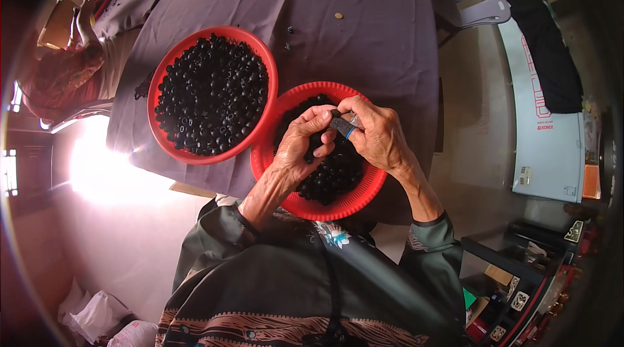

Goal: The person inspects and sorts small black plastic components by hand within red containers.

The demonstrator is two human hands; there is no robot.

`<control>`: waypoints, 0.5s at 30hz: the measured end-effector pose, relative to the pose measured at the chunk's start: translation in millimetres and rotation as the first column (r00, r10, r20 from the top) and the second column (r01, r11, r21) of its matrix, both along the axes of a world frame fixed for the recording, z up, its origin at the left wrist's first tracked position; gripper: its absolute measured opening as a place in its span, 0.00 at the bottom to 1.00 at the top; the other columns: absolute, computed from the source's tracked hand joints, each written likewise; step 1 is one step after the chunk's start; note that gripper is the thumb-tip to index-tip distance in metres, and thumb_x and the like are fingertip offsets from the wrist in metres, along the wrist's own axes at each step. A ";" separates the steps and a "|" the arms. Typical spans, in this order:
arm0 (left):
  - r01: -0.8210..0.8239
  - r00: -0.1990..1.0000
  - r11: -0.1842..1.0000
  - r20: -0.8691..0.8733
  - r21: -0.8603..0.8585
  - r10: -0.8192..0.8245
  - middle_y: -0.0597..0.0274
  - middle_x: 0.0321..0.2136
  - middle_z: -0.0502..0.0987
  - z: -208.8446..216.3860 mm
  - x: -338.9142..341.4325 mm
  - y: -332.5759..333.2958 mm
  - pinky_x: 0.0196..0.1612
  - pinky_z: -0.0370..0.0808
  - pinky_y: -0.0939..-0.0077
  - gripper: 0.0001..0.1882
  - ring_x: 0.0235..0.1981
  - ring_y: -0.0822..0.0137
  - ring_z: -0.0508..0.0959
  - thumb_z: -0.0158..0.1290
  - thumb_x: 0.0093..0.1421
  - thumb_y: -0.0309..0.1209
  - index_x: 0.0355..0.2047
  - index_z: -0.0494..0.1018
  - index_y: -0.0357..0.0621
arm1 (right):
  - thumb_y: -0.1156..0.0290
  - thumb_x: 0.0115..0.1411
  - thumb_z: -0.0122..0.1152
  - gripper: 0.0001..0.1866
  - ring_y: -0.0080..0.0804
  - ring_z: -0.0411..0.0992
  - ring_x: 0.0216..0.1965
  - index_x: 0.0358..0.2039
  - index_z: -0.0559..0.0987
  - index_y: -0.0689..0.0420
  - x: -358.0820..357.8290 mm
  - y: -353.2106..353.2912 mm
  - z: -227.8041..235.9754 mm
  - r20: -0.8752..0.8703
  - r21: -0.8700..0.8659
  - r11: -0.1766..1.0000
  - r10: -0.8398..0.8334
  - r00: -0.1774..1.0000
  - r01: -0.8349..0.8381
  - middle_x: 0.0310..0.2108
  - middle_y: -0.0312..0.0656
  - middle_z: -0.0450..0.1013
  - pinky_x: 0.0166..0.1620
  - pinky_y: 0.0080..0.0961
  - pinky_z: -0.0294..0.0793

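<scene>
Both my hands meet above a red basket (374,192) part filled with small black ring-like pieces (331,181). My left hand (302,139) is closed, thumb and finger pinching a small black piece (335,113). Something dark also shows between its curled lower fingers. On the other side of that piece, my right hand (383,135) is closed as well, its fingertips pressed against it. A dark grey finger sleeve (342,126) with a blue edge covers one of my right digits, seemingly the thumb. The fingers partly hide the piece.
A second red basket (273,74), heaped with black pieces, stands to the left, touching the near one. Both rest on a purple-grey tablecloth (364,35) with a few loose bits. A grey plastic chair (484,5) stands at the right; another person (65,74) sits far left.
</scene>
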State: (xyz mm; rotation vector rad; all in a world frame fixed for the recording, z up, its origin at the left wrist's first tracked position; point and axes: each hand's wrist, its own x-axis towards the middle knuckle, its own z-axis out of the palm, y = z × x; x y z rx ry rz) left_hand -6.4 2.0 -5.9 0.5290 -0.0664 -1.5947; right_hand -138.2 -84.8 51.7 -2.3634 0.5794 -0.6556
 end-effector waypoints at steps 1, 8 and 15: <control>0.000 1.000 1.000 -0.001 -0.002 0.000 0.64 0.27 0.68 0.0 -0.4 -0.3 0.13 0.58 0.88 0.12 0.19 0.78 0.66 0.49 0.60 0.30 0.42 0.67 0.36 | 0.84 0.44 0.56 0.13 0.38 0.74 0.24 0.32 0.70 0.59 -1.7 -0.2 0.4 -0.004 0.037 0.999 -0.021 1.000 0.021 0.24 0.45 0.73 0.27 0.28 0.72; -0.005 0.996 0.999 -0.090 -0.052 0.000 0.61 0.30 0.70 5.4 -0.9 0.0 0.12 0.58 0.89 0.12 0.18 0.77 0.66 0.49 0.60 0.28 0.42 0.68 0.36 | 0.72 0.48 0.59 0.10 0.46 0.71 0.20 0.25 0.67 0.59 -5.3 -10.0 8.9 -0.221 0.045 0.999 -0.009 0.975 0.019 0.15 0.45 0.67 0.23 0.36 0.68; 0.029 0.999 0.998 -0.042 -0.054 -0.031 0.60 0.27 0.71 10.9 -0.3 0.2 0.12 0.58 0.88 0.11 0.15 0.76 0.67 0.49 0.59 0.29 0.41 0.69 0.36 | 0.62 0.49 0.63 0.18 0.45 0.67 0.18 0.23 0.66 0.61 -0.3 -13.0 13.0 -0.256 0.018 0.999 0.036 0.966 -0.033 0.15 0.48 0.66 0.23 0.34 0.64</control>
